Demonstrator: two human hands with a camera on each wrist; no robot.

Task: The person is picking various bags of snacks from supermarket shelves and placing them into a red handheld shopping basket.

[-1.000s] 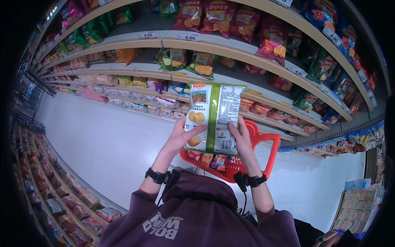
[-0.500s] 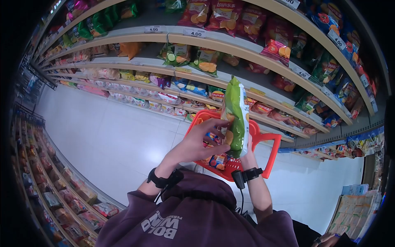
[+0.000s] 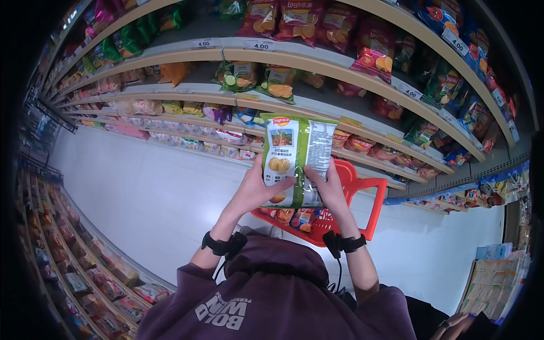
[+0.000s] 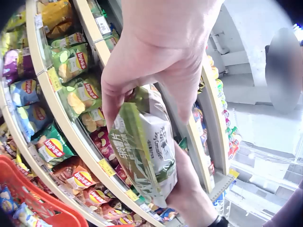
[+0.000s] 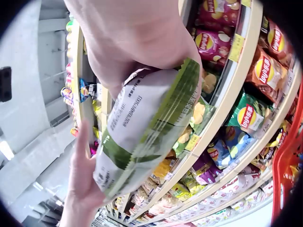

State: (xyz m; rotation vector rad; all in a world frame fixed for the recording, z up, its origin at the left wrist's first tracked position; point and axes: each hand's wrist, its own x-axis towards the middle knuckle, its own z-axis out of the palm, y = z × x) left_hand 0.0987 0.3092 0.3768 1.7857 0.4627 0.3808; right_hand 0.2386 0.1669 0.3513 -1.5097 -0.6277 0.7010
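Note:
A green and white chip bag (image 3: 302, 141) is held up in front of the chest, its printed back facing the head camera. The left hand (image 3: 256, 188) grips its lower left side, thumb across the face; the right hand (image 3: 330, 187) grips the lower right side likewise. The fingers behind the bag are hidden in the head view. In the left wrist view the bag (image 4: 144, 146) shows its sealed edge between the left hand (image 4: 151, 61) and the other hand. In the right wrist view the bag (image 5: 142, 127) lies below the right hand (image 5: 137, 42).
A red basket (image 3: 371, 209) with several snack bags stands below and behind the held bag. Curved shelves (image 3: 317, 69) of chip bags run across the front. Another shelf (image 3: 85, 266) lines the left. At the lower right, part of another person's hand (image 3: 453, 326) shows.
The bag was turned edge-on half a second ago, with the left fingers spread beside it. Now its back faces the head camera again and both hands grip its sides.

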